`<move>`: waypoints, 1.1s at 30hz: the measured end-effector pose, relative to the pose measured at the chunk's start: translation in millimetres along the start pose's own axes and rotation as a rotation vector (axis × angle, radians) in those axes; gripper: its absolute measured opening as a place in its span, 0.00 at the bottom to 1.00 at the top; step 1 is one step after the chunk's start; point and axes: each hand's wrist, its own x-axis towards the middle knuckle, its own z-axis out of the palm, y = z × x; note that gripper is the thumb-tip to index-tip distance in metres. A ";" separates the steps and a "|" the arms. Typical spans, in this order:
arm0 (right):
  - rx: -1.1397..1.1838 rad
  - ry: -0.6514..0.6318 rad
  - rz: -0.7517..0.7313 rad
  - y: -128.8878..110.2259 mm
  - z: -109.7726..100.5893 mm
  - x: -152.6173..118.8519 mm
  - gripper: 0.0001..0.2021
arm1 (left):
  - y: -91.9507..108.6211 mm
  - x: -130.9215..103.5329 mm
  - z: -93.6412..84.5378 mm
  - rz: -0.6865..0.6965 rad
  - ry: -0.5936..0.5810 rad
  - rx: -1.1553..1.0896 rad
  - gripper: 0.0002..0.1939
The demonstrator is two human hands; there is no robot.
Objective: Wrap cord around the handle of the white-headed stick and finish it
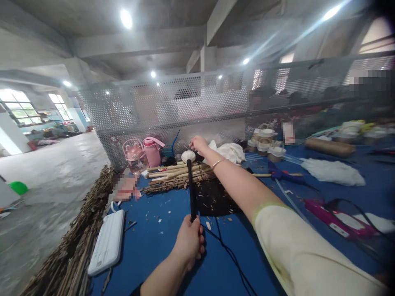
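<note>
My left hand [189,240] is closed around the lower end of a dark rod [190,185], low in the middle of the view. The rod stands away from me, with a round white head [188,156] at its far end. My right hand [198,144] reaches forward just beyond and to the right of that head, its fingers bent together; anything between them is too small to make out. Under the right forearm lie pale sticks [168,174] and thin dry twigs [166,187], beside a black patch [212,199] scattered with chips.
On the blue table [154,242] are a white power strip or device [108,242], a pink bottle [152,152], white cloth [231,153], cups [265,139] and a magenta tool [339,218]. Bundled twigs [77,230] line the left edge. A perforated metal screen [173,102] stands behind.
</note>
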 end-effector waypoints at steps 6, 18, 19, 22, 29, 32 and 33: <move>0.275 0.082 -0.132 -48.8 -66.6 -5.5 0.08 | 1.3 1.1 0.2 0.033 0.007 -0.009 0.10; 0.453 0.440 -0.364 -62.8 -152.7 -46.5 0.08 | 0.4 1.4 -1.3 0.046 0.007 -0.018 0.10; 0.406 0.461 -0.359 -57.5 -157.1 -51.8 0.09 | 0.6 1.0 -1.2 0.050 0.006 -0.022 0.10; 0.113 0.215 -0.262 -30.2 -160.4 -81.3 0.12 | 1.8 -0.4 -2.4 0.061 0.004 -0.026 0.11; -0.371 -0.638 -0.164 41.4 -111.3 -187.5 0.11 | 10.3 -3.5 -12.6 0.102 -0.038 -0.040 0.11; 0.008 -0.351 -0.122 49.3 -74.5 -214.9 0.21 | 14.2 -6.0 -13.3 0.171 -0.072 -0.091 0.07; 0.184 -0.350 -0.035 49.9 -62.0 -221.2 0.23 | 15.1 -6.7 -13.1 0.187 -0.082 -0.097 0.07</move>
